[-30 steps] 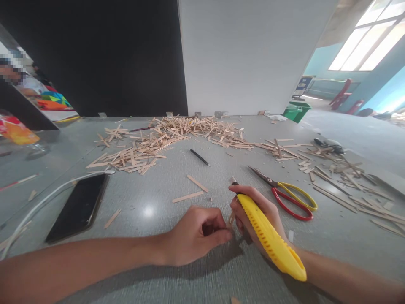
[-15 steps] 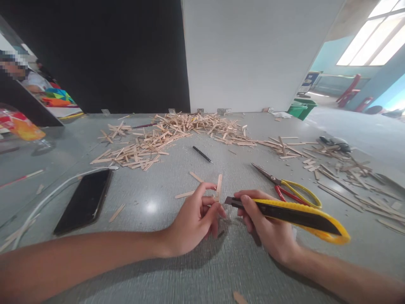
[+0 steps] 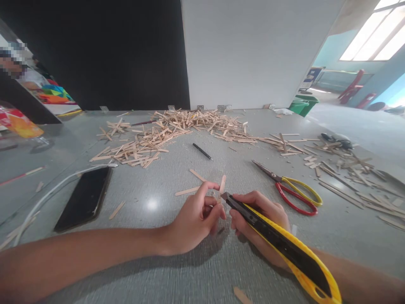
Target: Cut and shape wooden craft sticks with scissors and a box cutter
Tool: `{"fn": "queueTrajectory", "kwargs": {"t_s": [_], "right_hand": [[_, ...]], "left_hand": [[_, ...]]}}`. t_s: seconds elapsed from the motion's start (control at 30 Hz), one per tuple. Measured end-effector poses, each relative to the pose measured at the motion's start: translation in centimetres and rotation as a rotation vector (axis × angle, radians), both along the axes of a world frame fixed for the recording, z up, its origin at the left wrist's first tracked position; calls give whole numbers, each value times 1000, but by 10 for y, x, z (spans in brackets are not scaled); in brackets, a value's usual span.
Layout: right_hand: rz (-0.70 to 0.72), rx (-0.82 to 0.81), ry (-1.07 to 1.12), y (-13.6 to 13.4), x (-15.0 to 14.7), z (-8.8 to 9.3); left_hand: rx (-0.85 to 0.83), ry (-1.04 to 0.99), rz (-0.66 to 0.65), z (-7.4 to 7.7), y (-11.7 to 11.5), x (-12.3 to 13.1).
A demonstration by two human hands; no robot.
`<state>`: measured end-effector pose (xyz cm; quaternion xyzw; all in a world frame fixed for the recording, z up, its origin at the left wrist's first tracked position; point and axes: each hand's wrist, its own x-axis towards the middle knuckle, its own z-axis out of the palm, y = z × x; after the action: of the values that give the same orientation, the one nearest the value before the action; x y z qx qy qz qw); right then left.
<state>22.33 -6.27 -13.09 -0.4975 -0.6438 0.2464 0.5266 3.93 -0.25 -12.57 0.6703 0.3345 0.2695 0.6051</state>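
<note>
Well to the left of my left hand (image 3: 199, 213), a phone (image 3: 82, 198) lies flat on the surface (image 3: 171, 278), probably set aside to keep it out of arm's reach. It is a glossy dark slab with rounded corners.

My left hand is partly curled: thumb and fingers pinch the lower part of a wooden stick (image 3: 222, 183), its round-ended tip projecting beyond the fingers, apparently to expose it. The stick is pale, thin and flat. Beyond this hand lie a slim black pen (image 3: 202, 151) and, farther out, a heap of similar sticks (image 3: 190, 126).

My right hand (image 3: 261, 228) is closed around a utility knife (image 3: 281, 240), the handle angled back across the hand, presumably to steer the tip. The tip is at the stick; contact cannot be confirmed. The casing is yellow with a black inlay.

Beyond and right of my right hand, scissors (image 3: 295, 192) lie flat, dark metal blades pointing away, with one red and one yellow loop handle.
</note>
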Motion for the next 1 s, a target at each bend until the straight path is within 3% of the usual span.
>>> {"fn": "queueTrajectory", "kwargs": {"t_s": [0.33, 0.6, 1.0], "right_hand": [[46, -67, 26, -1, 5, -2], [80, 47, -58, 1, 4, -6], [39, 149, -201, 3, 1, 2]], "left_hand": [[138, 83, -34, -7, 0, -2], [277, 112, -73, -8, 0, -5], [305, 119, -99, -8, 0, -7]]}}
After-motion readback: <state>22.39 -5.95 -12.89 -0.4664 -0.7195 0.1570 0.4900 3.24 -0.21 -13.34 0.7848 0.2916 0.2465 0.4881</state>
